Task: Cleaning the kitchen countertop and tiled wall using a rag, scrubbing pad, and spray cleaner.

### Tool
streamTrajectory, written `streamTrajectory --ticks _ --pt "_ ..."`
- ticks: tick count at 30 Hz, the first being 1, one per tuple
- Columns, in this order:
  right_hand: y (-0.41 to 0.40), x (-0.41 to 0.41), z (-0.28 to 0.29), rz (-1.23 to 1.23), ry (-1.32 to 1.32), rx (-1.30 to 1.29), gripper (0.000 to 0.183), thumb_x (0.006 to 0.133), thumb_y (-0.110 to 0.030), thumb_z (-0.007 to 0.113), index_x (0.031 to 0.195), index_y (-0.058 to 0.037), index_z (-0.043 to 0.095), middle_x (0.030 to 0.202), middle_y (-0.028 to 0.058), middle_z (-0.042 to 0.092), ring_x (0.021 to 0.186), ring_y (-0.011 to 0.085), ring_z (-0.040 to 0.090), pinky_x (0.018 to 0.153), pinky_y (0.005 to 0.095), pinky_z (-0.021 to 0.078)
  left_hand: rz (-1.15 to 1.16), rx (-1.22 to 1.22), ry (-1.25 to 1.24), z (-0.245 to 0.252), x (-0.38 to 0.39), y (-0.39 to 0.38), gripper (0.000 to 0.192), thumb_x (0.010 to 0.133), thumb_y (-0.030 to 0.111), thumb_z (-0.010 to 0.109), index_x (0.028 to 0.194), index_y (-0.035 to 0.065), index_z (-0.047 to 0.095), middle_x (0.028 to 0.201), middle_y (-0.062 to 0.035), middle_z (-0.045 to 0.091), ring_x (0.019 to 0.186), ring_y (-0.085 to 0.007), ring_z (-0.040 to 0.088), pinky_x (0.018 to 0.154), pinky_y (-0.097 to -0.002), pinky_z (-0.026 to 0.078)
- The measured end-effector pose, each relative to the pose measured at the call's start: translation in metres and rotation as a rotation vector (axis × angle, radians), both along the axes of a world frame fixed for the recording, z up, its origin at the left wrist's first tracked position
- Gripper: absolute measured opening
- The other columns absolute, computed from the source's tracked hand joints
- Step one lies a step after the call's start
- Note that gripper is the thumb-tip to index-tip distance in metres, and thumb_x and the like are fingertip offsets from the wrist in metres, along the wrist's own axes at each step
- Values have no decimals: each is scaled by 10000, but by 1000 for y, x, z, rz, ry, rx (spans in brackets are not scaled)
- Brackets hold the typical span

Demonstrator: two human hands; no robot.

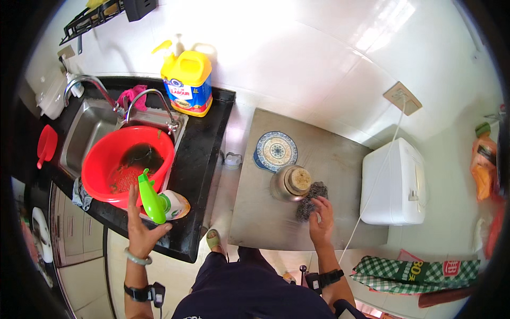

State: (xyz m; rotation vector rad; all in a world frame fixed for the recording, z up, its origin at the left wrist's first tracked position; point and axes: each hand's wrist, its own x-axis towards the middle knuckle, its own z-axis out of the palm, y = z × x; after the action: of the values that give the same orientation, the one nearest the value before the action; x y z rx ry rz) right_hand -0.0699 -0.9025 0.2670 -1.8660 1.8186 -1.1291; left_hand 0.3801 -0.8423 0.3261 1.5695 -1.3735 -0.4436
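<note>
My left hand [142, 233] is spread beside a spray bottle [175, 205] with a bright green trigger head, which stands on the black counter's front edge. Thumb and fingers are apart around its near side, and I see no grip on it. Above the steel table, my right hand [322, 223] has its fingers loosely curled and parted, next to dark grey steel wool [308, 209]. Whether the fingertips touch the wool cannot be made out. Touching the wool's far side stands a metal flask [281, 185] with a tan, cork-like top [300, 179]. A blue patterned round mat [277, 149] lies behind it.
A red basin [93, 171] holding dark water sits over the sink [95, 123], under two faucets. Behind it stands a yellow-topped detergent jug [187, 87]. A white appliance [390, 183] occupies the steel table's [255, 223] right side; a white cord [374, 203] hangs across its front.
</note>
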Motion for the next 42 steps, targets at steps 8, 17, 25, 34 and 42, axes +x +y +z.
streamTrajectory --ticks 8,17,25,34,42 --pt "38 -20 4 11 63 -7 273 806 69 535 993 -62 686 1090 182 607 982 326 617 804 376 515 -154 -18 12 -14 -27 -53 579 768 46 707 1300 -13 485 959 -84 636 909 -178 598 831 -317 474" --pt "88 -52 -15 -97 -62 73 239 812 55 553 970 -58 691 1064 197 618 968 322 626 768 359 520 -828 311 256 67 -172 -105 562 746 67 702 1274 13 515 921 -50 654 775 -101 630 747 -282 508" --pt "119 -73 -37 -142 -110 56 226 838 78 522 973 -18 675 1028 162 625 851 236 660 731 302 536 -898 383 324 28 -347 -143 244 765 58 689 985 8 595 786 -24 628 685 -114 599 628 -265 491" --pt "121 -104 -49 -179 -232 120 188 811 91 554 935 0 661 1008 162 622 846 285 663 702 324 554 -788 582 382 -21 -399 -159 194 747 38 678 924 29 599 762 -38 630 656 -135 609 580 -277 474" --pt "68 -112 -31 -23 -138 59 202 805 68 553 944 -21 667 1036 182 622 915 333 640 756 361 528 -795 583 467 -6 -382 -155 233 743 33 703 949 35 594 815 -10 610 738 -101 592 645 -266 477"
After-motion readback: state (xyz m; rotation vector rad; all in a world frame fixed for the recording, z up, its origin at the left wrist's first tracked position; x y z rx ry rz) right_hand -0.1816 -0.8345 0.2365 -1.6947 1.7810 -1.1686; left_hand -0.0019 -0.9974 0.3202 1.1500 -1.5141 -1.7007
